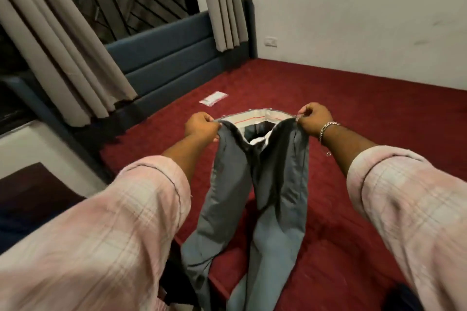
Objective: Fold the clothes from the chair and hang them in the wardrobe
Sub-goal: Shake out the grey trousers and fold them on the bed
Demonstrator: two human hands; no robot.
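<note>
Beyond your fingers (202,124), the red bed (353,113) carries a small clear packet (213,98); grey trousers (252,209) trail across its near edge.

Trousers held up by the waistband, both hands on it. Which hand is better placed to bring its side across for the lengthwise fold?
Probably either. The left hand and right hand each pinch a side of the trousers at equal height over the bed. Slight lean: right, as its side has more free bed around it.
</note>
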